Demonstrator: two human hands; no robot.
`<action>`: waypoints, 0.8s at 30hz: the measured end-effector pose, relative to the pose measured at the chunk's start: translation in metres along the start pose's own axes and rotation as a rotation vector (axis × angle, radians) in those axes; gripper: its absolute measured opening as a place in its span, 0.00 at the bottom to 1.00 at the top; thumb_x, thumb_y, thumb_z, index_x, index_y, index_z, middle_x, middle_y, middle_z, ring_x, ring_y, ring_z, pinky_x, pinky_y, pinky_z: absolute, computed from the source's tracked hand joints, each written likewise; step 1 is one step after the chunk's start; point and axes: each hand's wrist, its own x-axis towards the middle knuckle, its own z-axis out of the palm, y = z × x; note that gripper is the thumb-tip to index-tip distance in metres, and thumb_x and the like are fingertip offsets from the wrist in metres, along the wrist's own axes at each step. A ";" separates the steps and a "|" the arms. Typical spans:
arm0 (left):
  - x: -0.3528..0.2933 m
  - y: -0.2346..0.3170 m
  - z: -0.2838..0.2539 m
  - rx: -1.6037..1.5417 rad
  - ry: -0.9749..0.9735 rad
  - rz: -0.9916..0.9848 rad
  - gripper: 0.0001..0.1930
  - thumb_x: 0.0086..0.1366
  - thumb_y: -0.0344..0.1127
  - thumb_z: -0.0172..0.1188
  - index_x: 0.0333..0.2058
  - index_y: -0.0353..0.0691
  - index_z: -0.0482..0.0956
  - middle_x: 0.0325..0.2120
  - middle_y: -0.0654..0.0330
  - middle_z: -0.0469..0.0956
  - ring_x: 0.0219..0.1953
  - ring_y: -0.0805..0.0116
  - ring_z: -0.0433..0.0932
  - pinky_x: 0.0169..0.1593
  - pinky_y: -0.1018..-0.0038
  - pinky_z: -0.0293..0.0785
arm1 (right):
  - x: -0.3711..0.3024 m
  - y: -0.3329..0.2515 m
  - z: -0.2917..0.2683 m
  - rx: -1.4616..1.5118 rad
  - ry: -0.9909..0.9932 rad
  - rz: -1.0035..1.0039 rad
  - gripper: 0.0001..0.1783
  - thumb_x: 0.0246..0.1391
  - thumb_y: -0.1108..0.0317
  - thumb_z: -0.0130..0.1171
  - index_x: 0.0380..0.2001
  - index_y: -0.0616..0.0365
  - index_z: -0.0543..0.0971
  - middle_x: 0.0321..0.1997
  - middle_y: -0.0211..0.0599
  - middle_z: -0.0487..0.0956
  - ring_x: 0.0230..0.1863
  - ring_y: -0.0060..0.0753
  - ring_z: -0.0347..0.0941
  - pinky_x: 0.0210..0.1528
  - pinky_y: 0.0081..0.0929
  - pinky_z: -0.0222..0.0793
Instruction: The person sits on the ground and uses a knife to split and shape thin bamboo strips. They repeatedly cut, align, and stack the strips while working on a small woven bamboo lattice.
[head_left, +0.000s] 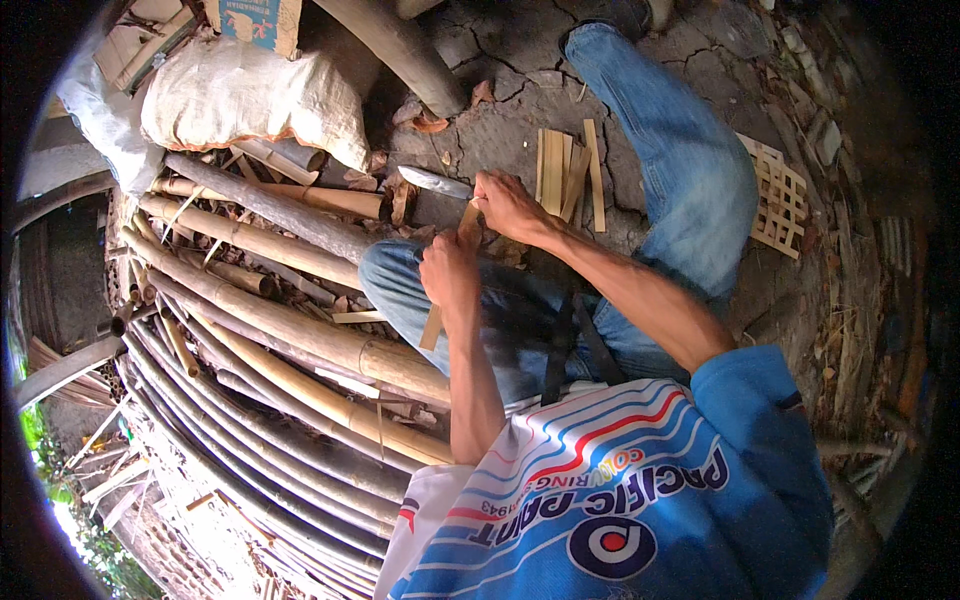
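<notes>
My right hand [510,207] is closed around the handle of a knife [435,182], its pale blade pointing left. Below it, my left hand [448,272] grips a flat bamboo strip [431,330] over my left knee. The strip's lower end sticks out under the left fist, and its upper end meets the right hand beside the knife. Just how the blade's base touches the strip is hidden by the fingers. Several split bamboo strips [556,172] lie on the ground to the right of my right hand.
Long bamboo poles [300,325] lie in rows on the left. A white woven sack [250,105] and a thick wooden post [405,55] stand at the far side. A woven bamboo lattice [775,200] rests beyond my bent right leg, on cracked earth.
</notes>
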 end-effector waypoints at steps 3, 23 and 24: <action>0.002 0.006 0.003 0.001 -0.015 -0.005 0.19 0.66 0.51 0.54 0.31 0.39 0.81 0.28 0.44 0.80 0.33 0.42 0.80 0.37 0.53 0.77 | 0.002 0.007 0.001 -0.025 0.007 0.017 0.07 0.54 0.74 0.58 0.31 0.64 0.70 0.32 0.51 0.72 0.38 0.54 0.71 0.41 0.44 0.65; 0.009 0.028 0.030 -0.066 0.041 0.037 0.14 0.65 0.39 0.54 0.28 0.33 0.76 0.28 0.42 0.80 0.31 0.41 0.81 0.35 0.52 0.77 | 0.003 0.014 0.004 -0.153 0.151 0.041 0.06 0.58 0.75 0.53 0.35 0.66 0.68 0.36 0.55 0.68 0.40 0.57 0.68 0.41 0.48 0.63; 0.009 0.029 0.032 -0.090 0.030 0.027 0.13 0.65 0.38 0.54 0.28 0.33 0.76 0.28 0.42 0.80 0.31 0.41 0.81 0.35 0.52 0.77 | 0.003 0.014 0.004 -0.164 0.140 0.056 0.06 0.58 0.75 0.52 0.36 0.66 0.67 0.36 0.55 0.68 0.41 0.57 0.68 0.41 0.48 0.63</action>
